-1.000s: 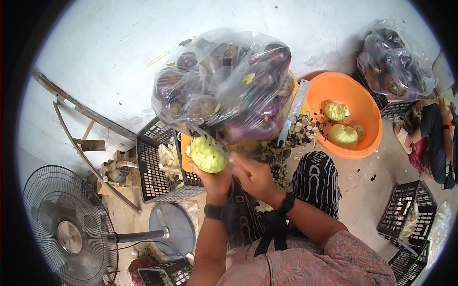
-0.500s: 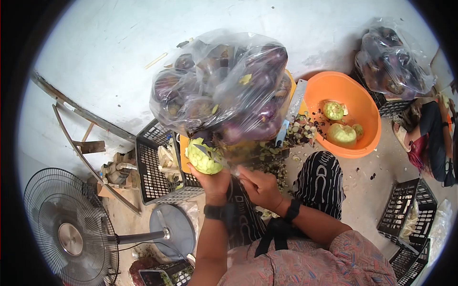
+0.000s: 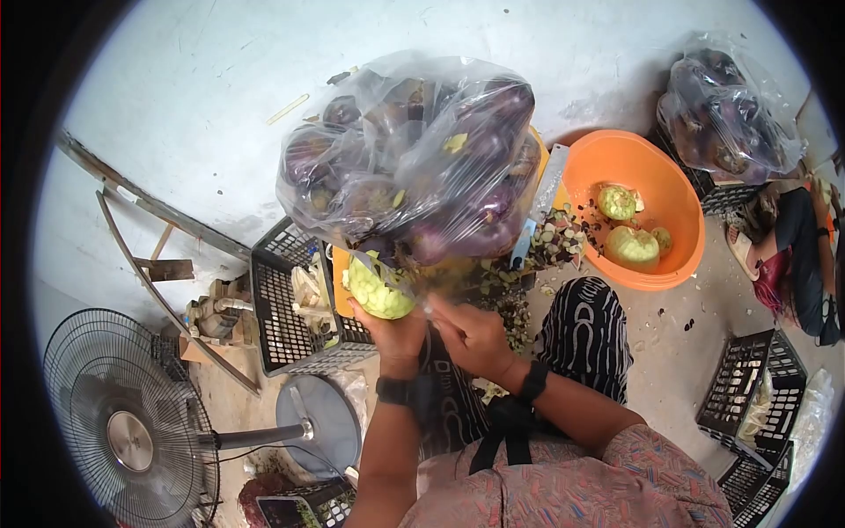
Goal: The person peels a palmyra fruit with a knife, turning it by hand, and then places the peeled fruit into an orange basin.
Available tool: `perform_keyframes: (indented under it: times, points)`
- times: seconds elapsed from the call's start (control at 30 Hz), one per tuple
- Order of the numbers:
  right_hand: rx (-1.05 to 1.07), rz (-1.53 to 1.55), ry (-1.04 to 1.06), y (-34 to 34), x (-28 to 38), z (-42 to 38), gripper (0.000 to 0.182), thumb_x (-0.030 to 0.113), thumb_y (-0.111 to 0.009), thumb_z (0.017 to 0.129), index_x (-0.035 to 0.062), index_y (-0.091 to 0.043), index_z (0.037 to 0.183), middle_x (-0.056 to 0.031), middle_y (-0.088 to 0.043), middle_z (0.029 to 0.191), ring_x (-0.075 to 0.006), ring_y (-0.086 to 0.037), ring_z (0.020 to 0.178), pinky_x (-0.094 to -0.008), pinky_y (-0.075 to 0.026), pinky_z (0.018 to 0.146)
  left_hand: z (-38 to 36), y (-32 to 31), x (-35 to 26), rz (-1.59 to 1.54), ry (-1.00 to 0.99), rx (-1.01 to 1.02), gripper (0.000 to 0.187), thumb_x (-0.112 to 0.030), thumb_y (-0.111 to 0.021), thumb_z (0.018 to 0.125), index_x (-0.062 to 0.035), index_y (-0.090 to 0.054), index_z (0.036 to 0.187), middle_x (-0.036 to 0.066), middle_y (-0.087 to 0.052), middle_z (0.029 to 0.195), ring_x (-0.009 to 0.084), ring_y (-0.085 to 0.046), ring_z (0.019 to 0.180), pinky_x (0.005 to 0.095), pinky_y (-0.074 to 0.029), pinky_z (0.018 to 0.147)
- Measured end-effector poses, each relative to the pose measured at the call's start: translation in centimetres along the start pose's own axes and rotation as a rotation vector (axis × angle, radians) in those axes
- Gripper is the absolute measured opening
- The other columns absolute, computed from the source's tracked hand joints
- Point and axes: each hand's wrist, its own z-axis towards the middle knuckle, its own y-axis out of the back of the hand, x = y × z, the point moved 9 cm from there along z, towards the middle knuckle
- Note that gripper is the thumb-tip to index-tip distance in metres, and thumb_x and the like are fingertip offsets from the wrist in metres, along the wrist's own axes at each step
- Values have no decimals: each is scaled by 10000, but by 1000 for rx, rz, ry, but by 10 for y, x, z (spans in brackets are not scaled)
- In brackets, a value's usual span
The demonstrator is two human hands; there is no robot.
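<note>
My left hand (image 3: 396, 339) cups a pale green, mostly peeled kohlrabi (image 3: 377, 292) from below, with its fingers wrapped around it. Close beside it, my right hand (image 3: 475, 336) is closed on a small knife (image 3: 429, 305). The blade is blurred and lies against the right side of the kohlrabi; most of the handle is hidden in my fist. Just beyond both hands sits a clear plastic bag (image 3: 431, 189) full of purple kohlrabi. A large knife with a blue handle (image 3: 524, 245) rests to the bag's right, among peel scraps (image 3: 559, 236).
An orange basin (image 3: 678, 211) at right holds several peeled kohlrabi. Black crates stand at left (image 3: 277, 308) and lower right (image 3: 748, 378). A floor fan (image 3: 132, 436) occupies the lower left. Another bag of purple kohlrabi (image 3: 726, 119) and a person's leg (image 3: 792, 255) are at far right.
The knife blade has shifted right and down across the kohlrabi, toward its right edge. My left hand still holds the kohlrabi in nearly the same place.
</note>
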Motion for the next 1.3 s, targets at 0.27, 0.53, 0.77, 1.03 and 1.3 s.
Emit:
perform_keyframes:
  times: [0.27, 0.53, 0.77, 1.03, 1.3]
  points:
    - [-52, 100, -107, -6, -21, 22, 355, 81, -645, 862, 41, -624, 1214, -185, -685, 943, -325, -685, 819, -348, -549, 667, -1, -10, -3, -26, -51, -127, 744, -704, -354, 898, -173, -410, 1416, 55, -513, 1339, 274, -497, 1183, 434, -394, 1026]
    - [-46, 63, -21, 7, -7, -3, 338, 51, -658, 847, 26, -642, 1183, -155, -670, 815, -247, -649, 645, -331, -511, 589, -2, 1, -7, -21, -47, -115, 744, -702, -358, 901, -171, -408, 1420, 56, -495, 1368, 259, -480, 1210, 426, -374, 1036]
    - [32, -67, 93, 16, 4, -12, 354, 73, -674, 829, 76, -652, 1182, -109, -617, 722, -275, -604, 592, -371, -490, 537, 1, -1, -2, -56, -2, -80, 769, -720, -357, 886, -146, -439, 1390, 98, -535, 1301, 303, -518, 1120, 434, -421, 970]
    - [34, -47, 51, 10, -1, -10, 358, 78, -674, 833, 82, -650, 1190, -116, -643, 756, -277, -621, 612, -365, -504, 552, -1, 2, -4, -40, 2, -35, 748, -701, -360, 903, -179, -393, 1437, 59, -468, 1404, 260, -452, 1252, 426, -329, 1077]
    - [50, -75, 37, 4, -2, -3, 353, 72, -671, 834, 70, -651, 1186, -123, -639, 743, -290, -622, 603, -367, -506, 555, -3, -3, -4, -58, -5, -137, 726, -698, -358, 897, -172, -444, 1391, 74, -527, 1316, 273, -512, 1149, 421, -419, 984]
